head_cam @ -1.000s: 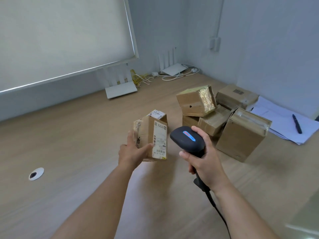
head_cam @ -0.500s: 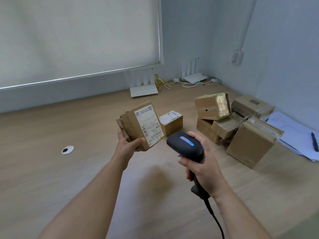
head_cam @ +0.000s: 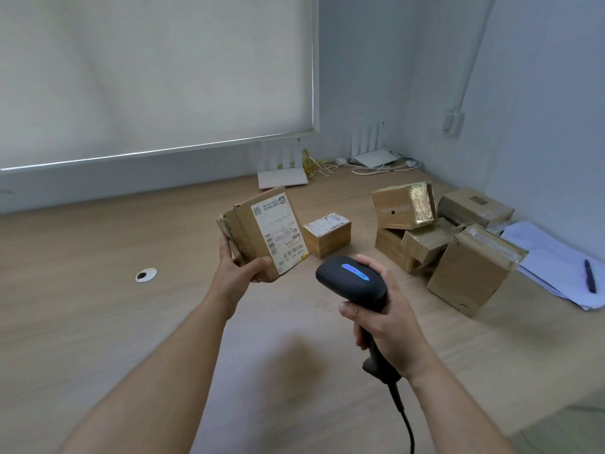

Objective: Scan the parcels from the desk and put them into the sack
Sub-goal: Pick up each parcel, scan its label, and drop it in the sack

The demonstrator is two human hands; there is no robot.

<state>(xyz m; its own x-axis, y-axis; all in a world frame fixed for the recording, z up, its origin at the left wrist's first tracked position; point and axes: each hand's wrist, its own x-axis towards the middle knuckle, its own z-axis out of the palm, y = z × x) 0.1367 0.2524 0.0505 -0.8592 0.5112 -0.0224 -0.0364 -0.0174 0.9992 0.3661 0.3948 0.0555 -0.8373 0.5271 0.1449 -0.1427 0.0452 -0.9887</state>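
Soft, even daylight; wide-angle edge distortion

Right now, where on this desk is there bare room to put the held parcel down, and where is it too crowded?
Bare wood runs wide between the round cable hole and the small box, and nearer, under the forearms. The right side is crowded: stacked boxes touch each other, with papers and a pen beside them. Routers and cables fill the back edge.

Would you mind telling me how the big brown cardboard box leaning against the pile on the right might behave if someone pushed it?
The big brown cardboard box would probably tip or drop flat rather than slide: it stands tilted, propped on the stacked smaller boxes. Its flat cardboard faces look stiff, so it should keep its shape. Its taped top may be somewhat slippery to grip.
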